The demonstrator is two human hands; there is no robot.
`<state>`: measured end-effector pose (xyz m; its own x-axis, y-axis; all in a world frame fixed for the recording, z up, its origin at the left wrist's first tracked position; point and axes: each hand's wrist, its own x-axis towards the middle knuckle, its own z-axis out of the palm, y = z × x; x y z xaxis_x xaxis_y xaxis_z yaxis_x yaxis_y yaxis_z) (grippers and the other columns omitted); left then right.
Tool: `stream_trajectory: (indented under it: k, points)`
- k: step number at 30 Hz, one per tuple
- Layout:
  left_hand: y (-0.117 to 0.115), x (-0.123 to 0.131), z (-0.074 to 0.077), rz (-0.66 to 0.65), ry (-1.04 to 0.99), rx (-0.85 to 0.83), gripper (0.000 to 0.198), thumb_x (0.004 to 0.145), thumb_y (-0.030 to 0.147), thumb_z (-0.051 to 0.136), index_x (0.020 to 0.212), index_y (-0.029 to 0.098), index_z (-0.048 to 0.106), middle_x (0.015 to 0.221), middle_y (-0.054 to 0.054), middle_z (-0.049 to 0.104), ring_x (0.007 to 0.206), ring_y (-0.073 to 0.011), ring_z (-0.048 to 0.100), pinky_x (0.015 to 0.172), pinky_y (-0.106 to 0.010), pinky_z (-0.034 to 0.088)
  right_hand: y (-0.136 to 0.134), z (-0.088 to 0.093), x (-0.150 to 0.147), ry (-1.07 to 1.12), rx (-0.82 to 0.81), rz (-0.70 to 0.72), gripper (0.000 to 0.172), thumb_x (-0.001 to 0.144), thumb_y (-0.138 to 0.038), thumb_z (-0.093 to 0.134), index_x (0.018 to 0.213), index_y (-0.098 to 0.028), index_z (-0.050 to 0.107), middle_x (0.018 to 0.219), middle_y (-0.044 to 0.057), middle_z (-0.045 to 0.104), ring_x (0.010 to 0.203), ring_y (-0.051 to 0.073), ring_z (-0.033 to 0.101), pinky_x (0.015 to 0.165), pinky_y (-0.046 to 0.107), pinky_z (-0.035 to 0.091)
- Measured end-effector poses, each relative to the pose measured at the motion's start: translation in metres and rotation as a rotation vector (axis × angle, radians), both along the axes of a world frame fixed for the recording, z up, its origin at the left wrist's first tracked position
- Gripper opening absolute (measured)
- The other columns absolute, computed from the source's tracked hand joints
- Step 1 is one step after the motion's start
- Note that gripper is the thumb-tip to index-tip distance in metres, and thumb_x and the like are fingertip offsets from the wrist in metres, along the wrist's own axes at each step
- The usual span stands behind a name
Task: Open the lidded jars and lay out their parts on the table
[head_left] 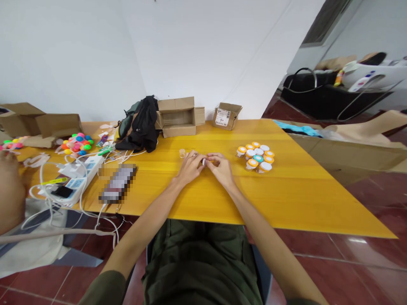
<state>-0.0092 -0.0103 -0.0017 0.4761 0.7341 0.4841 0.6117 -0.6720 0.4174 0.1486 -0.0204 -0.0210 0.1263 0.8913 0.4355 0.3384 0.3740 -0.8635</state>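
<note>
My left hand (189,167) and my right hand (220,168) meet over the middle of the table, fingertips close together. Pinched between them is a small white disc-like piece (204,162), seen nearly edge-on; its exact kind is too small to make out. Just beyond my left fingers stands a small clear cup (182,153) without a lid. To the right of my right hand sits a cluster of several small jars (258,159) with orange-and-white, white and teal lids.
Against the wall stand an open cardboard box (177,118), a smaller box (226,116) and a black bag (143,125). At left lie a phone (119,183), a power strip (79,180) with tangled cables and colourful balls (76,144). Another person's arm (11,195) shows at far left.
</note>
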Motion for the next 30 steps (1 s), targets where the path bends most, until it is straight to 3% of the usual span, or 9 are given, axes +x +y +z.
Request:
stream_trajectory:
  k: [10, 17, 23, 30]
  points:
    - [0.0001, 0.0016, -0.0011, 0.01, 0.084, 0.06, 0.025, 0.086, 0.015, 0.065, 0.109, 0.024, 0.067, 0.096, -0.006, 0.07, 0.102, -0.0256, 0.056, 0.089, -0.039, 0.044, 0.0002, -0.0008, 0.0002, 0.035, 0.038, 0.006, 0.012, 0.074, -0.033, 0.069, 0.067, -0.024, 0.072, 0.091, 0.006, 0.074, 0.09, 0.023, 0.067, 0.082, 0.039, 0.052]
    - [0.0001, 0.0005, 0.0008, 0.01, 0.039, 0.034, 0.028, 0.085, 0.012, 0.065, 0.109, 0.025, 0.068, 0.094, -0.005, 0.071, 0.103, -0.0252, 0.056, 0.09, -0.038, 0.044, 0.0019, -0.002, 0.0018, 0.081, 0.003, 0.038, 0.02, 0.076, -0.041, 0.068, 0.069, -0.023, 0.072, 0.093, 0.007, 0.073, 0.089, 0.023, 0.067, 0.071, 0.035, 0.053]
    - [0.0023, -0.0014, 0.0001, 0.023, -0.035, 0.032, 0.025, 0.084, 0.014, 0.068, 0.106, 0.025, 0.068, 0.097, -0.005, 0.072, 0.102, -0.0248, 0.057, 0.09, -0.038, 0.044, 0.002, -0.0008, 0.0049, 0.106, -0.002, 0.045, 0.023, 0.077, -0.044, 0.068, 0.07, -0.023, 0.073, 0.096, 0.007, 0.073, 0.089, 0.023, 0.068, 0.069, 0.034, 0.053]
    - [0.0081, -0.0056, 0.0007, 0.17, -0.213, 0.006, 0.027, 0.078, 0.015, 0.075, 0.102, 0.025, 0.068, 0.096, -0.004, 0.071, 0.098, -0.0253, 0.059, 0.094, -0.041, 0.044, -0.0022, -0.0034, 0.0063, -0.206, 0.147, 0.02, 0.015, 0.083, -0.029, 0.062, 0.07, -0.025, 0.069, 0.099, 0.007, 0.072, 0.095, 0.025, 0.066, 0.083, 0.042, 0.053]
